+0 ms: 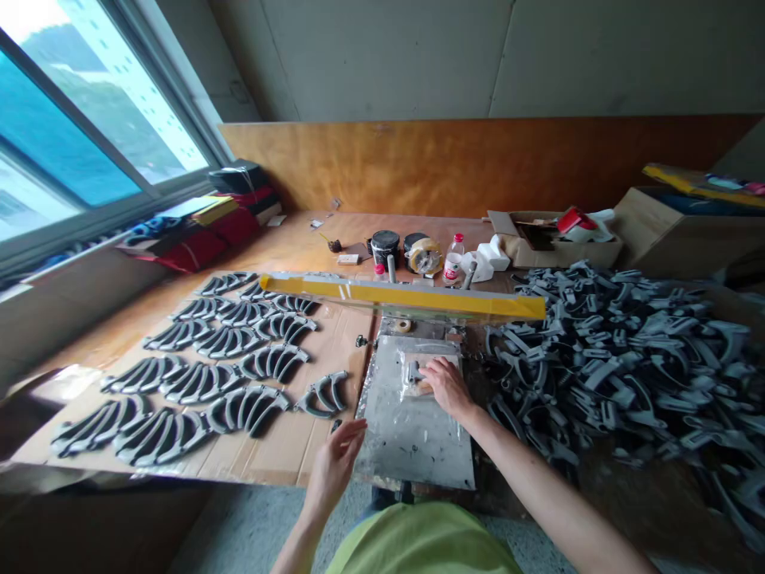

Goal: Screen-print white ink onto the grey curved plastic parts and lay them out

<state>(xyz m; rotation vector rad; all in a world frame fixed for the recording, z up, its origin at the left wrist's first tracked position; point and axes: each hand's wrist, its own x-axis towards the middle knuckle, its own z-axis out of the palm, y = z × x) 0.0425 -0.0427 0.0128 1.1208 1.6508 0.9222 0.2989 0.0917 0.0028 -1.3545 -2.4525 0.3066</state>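
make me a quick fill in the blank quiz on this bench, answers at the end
1. The person's ____ hand is over the pale block.
2. The long strip beyond the metal plate is mostly ____.
3. The rows of curved gray parts lie on ____.
4. The standing bottle has a ____ cap.

Missing words: right; yellow; cardboard; red.

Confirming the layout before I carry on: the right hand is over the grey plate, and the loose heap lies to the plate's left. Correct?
Not quite: the loose heap lies to the right of the grey plate, as the head view shows. The right hand is over the plate.
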